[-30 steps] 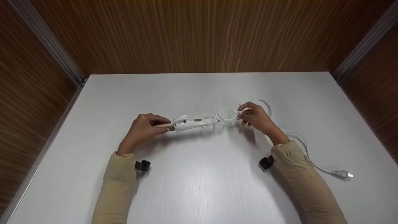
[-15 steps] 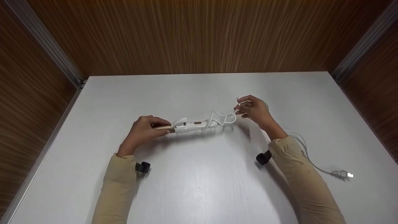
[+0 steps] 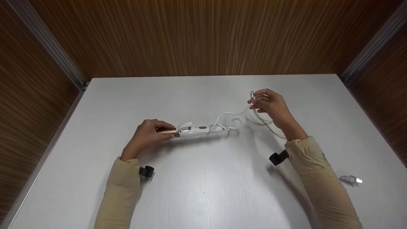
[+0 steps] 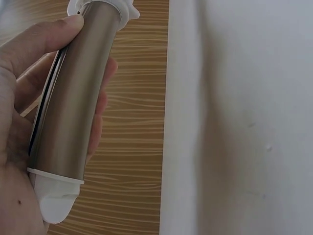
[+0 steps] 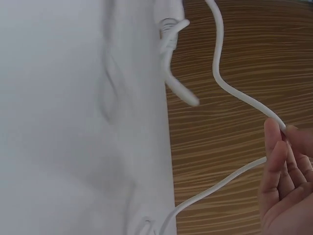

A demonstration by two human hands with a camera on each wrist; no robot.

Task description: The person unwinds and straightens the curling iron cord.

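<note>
A white curling iron (image 3: 197, 130) with a gold barrel (image 4: 73, 98) lies across the middle of the white table (image 3: 203, 178). My left hand (image 3: 147, 133) grips the barrel, thumb and fingers curled round it (image 4: 29, 58). Its white cord (image 3: 229, 117) loops beside the handle and rises to my right hand (image 3: 268, 103), which pinches it above the table (image 5: 281, 129). More cord runs under my right sleeve to the plug (image 3: 351, 180) at the right.
Wood-grain walls (image 3: 203, 35) enclose the table at the back and both sides, with metal strips (image 3: 47, 41) in the corners. Black wrist camera mounts (image 3: 146, 171) sit by each sleeve.
My right hand has lifted the cord up and to the back right, pulling the loop looser. The curling iron and my left hand have stayed nearly in place.
</note>
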